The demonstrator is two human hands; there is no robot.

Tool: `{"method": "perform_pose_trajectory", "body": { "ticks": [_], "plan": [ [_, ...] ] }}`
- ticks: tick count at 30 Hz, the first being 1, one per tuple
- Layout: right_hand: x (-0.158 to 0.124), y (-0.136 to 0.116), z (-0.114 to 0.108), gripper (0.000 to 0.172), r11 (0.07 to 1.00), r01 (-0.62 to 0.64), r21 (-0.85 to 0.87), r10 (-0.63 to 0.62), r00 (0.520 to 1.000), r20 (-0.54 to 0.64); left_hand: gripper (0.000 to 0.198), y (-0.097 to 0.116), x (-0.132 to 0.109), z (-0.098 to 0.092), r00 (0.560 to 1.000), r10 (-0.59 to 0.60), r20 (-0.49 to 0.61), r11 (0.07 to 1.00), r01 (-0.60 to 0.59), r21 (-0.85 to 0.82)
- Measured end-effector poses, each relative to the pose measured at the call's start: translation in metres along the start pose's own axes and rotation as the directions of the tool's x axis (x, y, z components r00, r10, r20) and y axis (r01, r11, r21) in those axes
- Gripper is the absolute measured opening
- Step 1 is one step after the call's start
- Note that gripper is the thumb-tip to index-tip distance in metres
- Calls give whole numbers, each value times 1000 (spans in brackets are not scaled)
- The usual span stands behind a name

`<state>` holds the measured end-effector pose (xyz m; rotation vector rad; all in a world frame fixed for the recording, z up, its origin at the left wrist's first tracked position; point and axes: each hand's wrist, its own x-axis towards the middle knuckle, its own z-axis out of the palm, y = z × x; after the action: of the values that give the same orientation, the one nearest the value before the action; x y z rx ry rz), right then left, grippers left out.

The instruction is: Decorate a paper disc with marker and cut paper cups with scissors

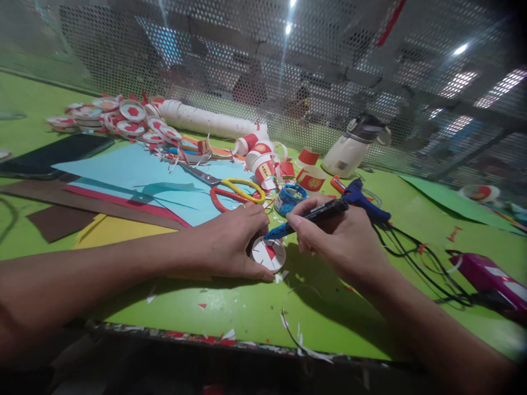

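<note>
Between the thumb and fingers of my left hand (236, 238) is a small white paper disc (263, 258), with dark short lines and a red patch on its face. It looks like a cut-off paper cup base. My right hand (337, 236) grips a black marker (321, 214) with a blue tip end. The tip meets the disc's upper edge. Just behind the hands stands an open jar of blue paint (290, 198). Scissors (239, 189) with red and yellow handles lie by my left hand, blades spread.
Blue paper sheets (111, 170) and a phone (57, 153) lie at left. Behind are a heap of red-and-white discs (132, 111), a white roll (206, 118) and cut cups (263, 156). A blue glue gun (364, 200), cables and a magenta device (488, 280) occupy the right. Paper scraps litter the front.
</note>
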<state>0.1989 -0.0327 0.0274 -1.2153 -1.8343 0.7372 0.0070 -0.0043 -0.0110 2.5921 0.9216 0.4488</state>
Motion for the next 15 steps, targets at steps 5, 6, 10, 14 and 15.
{"method": "perform_pose_trajectory", "body": {
  "ticks": [5, 6, 10, 14, 15],
  "plan": [
    [0, 3, 1, 9, 1000, -2, 7, 2, 1000, 7, 42, 1, 0, -1, 1000, -2, 7, 1000, 2, 4],
    [1, 3, 1, 9, 1000, -1, 9, 1, 1000, 9, 42, 1, 0, -1, 1000, -2, 10, 1000, 2, 5],
    [1, 1, 1, 11, 1000, 6, 12, -6, 1000, 19, 41, 0, 0, 0, 1000, 1, 6, 1000, -1, 1],
    [1, 1, 2, 11, 1000, 16, 1, -16, 1000, 25, 42, 1, 1, -1, 1000, -5, 2, 1000, 5, -9],
    [0, 1, 2, 11, 1000, 20, -1, -20, 999, 25, 43, 1, 1, -1, 1000, -4, -5, 1000, 4, -18]
  ]
}}
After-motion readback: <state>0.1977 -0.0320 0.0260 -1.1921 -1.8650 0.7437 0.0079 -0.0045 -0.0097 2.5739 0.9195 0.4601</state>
